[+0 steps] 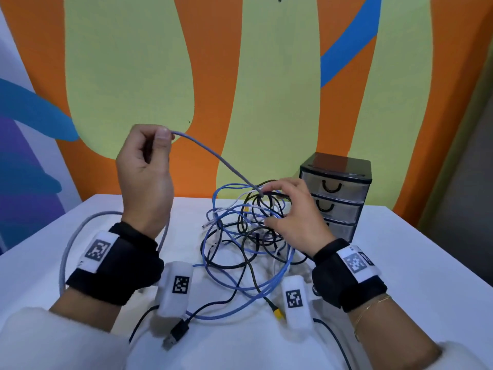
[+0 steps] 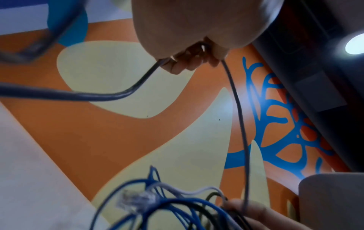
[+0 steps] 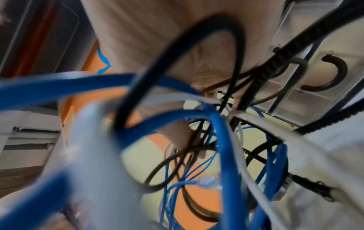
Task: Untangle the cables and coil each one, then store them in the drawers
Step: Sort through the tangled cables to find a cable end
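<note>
A tangle of blue, black and white cables point(image 1: 248, 231) lies on the white table point(image 1: 400, 263). My left hand point(image 1: 149, 166) is raised above the table and grips a grey cable point(image 1: 213, 156), which runs taut down into the tangle. In the left wrist view the grey cable point(image 2: 239, 116) leaves my curled fingers point(image 2: 189, 62) on both sides. My right hand point(image 1: 288, 209) rests in the tangle, its fingers curled round several strands where the grey cable enters. The right wrist view shows blue cable point(image 3: 220, 140) and black cable point(image 3: 232, 62) loops close to my palm.
A small black drawer unit point(image 1: 336, 193) with three clear shut drawers stands at the back right, just beyond my right hand. A black USB plug point(image 1: 176, 335) and a yellow connector point(image 1: 277, 313) lie near the table's front. The grey cable also loops across the left of the table.
</note>
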